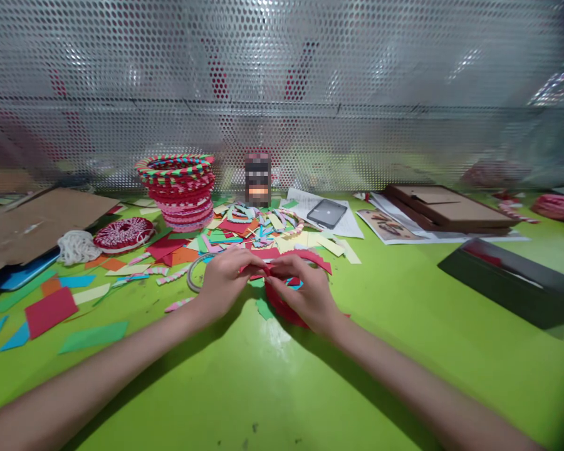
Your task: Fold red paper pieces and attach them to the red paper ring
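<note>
A red strip (pixel 284 308) curves in a loop beneath and beside my hands, over the green table (pixel 263 388). My left hand (pixel 225 275) pinches one part of the red piece, its fingertips pointing right. Close against it, my right hand (pixel 305 288) grips the same red piece between thumb and fingers. The fingertips of both hands nearly touch, and they partly hide what they hold. A grey ring (pixel 193 275) lies just left of my left hand. Small green paper (pixel 264 308) rests below the fingertips.
Behind stand stacked woven rings (pixel 178 194) and a pile of paper scraps (pixel 239 227). Left are a red-white disc (pixel 125 235), white yarn (pixel 78 247) and cardboard (pixel 42 222). Right are a grey device (pixel 327 213), brown boxes (pixel 451 207) and a dark tray (pixel 512 282). Perforated metal (pixel 282 75) rises behind.
</note>
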Tool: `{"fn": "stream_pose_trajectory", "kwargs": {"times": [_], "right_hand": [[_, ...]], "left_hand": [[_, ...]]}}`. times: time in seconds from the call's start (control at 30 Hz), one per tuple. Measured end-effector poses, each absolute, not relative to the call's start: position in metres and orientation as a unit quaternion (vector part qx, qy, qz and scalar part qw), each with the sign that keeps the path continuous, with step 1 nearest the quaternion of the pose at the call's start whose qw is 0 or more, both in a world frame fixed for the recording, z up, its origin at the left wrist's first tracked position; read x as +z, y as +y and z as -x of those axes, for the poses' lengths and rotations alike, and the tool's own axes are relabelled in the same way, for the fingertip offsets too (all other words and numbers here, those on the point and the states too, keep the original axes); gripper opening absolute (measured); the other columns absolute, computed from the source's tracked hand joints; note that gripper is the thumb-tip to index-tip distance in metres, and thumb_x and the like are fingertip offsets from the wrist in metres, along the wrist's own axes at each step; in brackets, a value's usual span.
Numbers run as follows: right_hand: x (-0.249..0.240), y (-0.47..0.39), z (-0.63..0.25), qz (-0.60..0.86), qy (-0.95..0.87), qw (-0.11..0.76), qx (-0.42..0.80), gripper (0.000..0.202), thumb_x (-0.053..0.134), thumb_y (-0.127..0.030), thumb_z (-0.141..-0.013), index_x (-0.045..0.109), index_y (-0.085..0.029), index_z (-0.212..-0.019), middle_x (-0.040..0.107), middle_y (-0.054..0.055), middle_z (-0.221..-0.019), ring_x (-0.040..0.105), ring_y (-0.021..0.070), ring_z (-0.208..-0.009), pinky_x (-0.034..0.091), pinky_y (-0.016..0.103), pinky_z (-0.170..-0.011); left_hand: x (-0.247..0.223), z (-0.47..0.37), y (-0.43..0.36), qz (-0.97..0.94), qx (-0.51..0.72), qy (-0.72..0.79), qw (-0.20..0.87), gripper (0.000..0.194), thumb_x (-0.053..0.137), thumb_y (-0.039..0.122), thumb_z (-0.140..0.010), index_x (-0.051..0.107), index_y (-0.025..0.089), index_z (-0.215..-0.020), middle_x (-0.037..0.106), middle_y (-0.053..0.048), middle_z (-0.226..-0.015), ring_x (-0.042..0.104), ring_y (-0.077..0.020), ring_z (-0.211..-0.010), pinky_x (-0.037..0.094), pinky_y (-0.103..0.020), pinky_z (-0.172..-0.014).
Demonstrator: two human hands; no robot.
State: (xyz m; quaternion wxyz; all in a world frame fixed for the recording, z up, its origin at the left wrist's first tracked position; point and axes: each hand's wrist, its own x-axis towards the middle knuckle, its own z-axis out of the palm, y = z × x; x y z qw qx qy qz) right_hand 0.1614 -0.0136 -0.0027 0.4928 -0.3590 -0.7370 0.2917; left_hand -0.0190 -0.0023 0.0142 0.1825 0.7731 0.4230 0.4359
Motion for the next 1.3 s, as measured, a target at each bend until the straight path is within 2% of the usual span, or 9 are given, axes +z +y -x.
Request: {"fn": "stream_pose_trajectory", "kwargs": {"times": [0.17,0.33,0.47,0.63,0.77,0.97,1.07,1.17,1.3], "right_hand": [[-0.003,-0.017,-0.163,0.341,-0.774,0.483,0.227,0.022,0.060,-0.014,-0.083,0.058,-0.023,-0.103,0.073,0.006,-0.095,0.071,0.0206,-0.086,0.058,0.037,-0.076],[-0.005,-0.014,-0.164,0.321,-0.796,0.494,0.137,0.023,0.057,-0.013,-0.084,0.060,-0.024,-0.105,0.074,0.007,-0.095,0.072,0.0215,-0.083,0.059,0.037,-0.073],[-0.007,-0.014,-0.162,0.299,-0.811,0.494,0.097,0.027,0.053,-0.010,-0.086,0.059,-0.022,-0.109,0.073,0.008,-0.095,0.071,0.0214,-0.083,0.059,0.036,-0.071],[-0.005,-0.021,-0.161,0.289,-0.824,0.478,0.096,0.028,0.050,-0.010,-0.089,0.057,-0.023,-0.112,0.072,0.009,-0.100,0.070,0.0222,-0.088,0.058,0.037,-0.074],[0.000,-0.028,-0.160,0.288,-0.828,0.471,0.097,0.025,0.048,-0.012,-0.090,0.060,-0.024,-0.109,0.073,0.007,-0.098,0.070,0.0219,-0.086,0.057,0.037,-0.074],[-0.001,-0.027,-0.159,0.299,-0.833,0.458,0.085,0.024,0.045,-0.009,-0.088,0.060,-0.023,-0.101,0.072,0.006,-0.086,0.068,0.0210,-0.076,0.055,0.036,-0.067],[-0.004,-0.020,-0.161,0.324,-0.825,0.459,0.060,0.023,0.047,-0.011,-0.088,0.060,-0.021,-0.104,0.072,0.009,-0.091,0.068,0.0222,-0.079,0.054,0.036,-0.068],[-0.004,-0.013,-0.165,0.380,-0.810,0.443,0.053,0.020,0.049,-0.011,-0.085,0.063,-0.017,-0.098,0.071,0.011,-0.089,0.067,0.0250,-0.080,0.053,0.039,-0.070],[-0.003,-0.007,-0.171,0.469,-0.742,0.468,0.101,0.020,0.049,-0.008,-0.081,0.063,-0.020,-0.088,0.069,0.010,-0.088,0.063,0.0252,-0.083,0.050,0.041,-0.074]], "left_hand": [[0.016,0.017,-0.006,-0.788,0.445,0.407,0.126,0.018,0.058,0.012,-0.082,0.071,0.022,-0.076,0.071,-0.003,-0.072,0.058,-0.0197,-0.074,0.043,-0.032,-0.070],[0.014,0.017,-0.007,-0.816,0.441,0.360,0.102,0.015,0.056,0.022,-0.087,0.071,0.023,-0.086,0.072,-0.006,-0.085,0.061,-0.0203,-0.081,0.046,-0.034,-0.077],[0.009,0.018,-0.007,-0.838,0.421,0.341,0.068,0.020,0.050,0.021,-0.090,0.069,0.021,-0.090,0.070,-0.008,-0.084,0.062,-0.0188,-0.078,0.047,-0.030,-0.070],[0.005,0.020,-0.013,-0.849,0.396,0.342,-0.070,0.020,0.048,0.012,-0.086,0.065,0.020,-0.078,0.064,-0.005,-0.069,0.055,-0.0176,-0.066,0.039,-0.029,-0.062],[0.004,0.019,-0.018,-0.841,0.381,0.364,-0.125,0.022,0.046,0.013,-0.085,0.059,0.021,-0.069,0.058,-0.004,-0.062,0.049,-0.0171,-0.061,0.034,-0.030,-0.058],[0.006,0.017,-0.019,-0.840,0.387,0.362,-0.118,0.024,0.046,0.014,-0.086,0.057,0.021,-0.066,0.057,-0.004,-0.061,0.049,-0.0173,-0.060,0.034,-0.029,-0.056],[0.007,0.016,-0.011,-0.851,0.368,0.368,-0.071,0.023,0.045,0.018,-0.090,0.063,0.020,-0.077,0.066,-0.005,-0.071,0.057,-0.0180,-0.068,0.040,-0.029,-0.063],[0.006,0.018,-0.002,-0.849,0.321,0.417,-0.038,0.017,0.049,0.023,-0.092,0.065,0.020,-0.093,0.071,-0.007,-0.088,0.063,-0.0207,-0.079,0.044,-0.030,-0.069],[0.004,0.021,0.006,-0.847,0.252,0.463,-0.067,0.016,0.053,0.017,-0.089,0.066,0.017,-0.097,0.072,-0.010,-0.095,0.064,-0.0254,-0.088,0.045,-0.034,-0.072]]}}
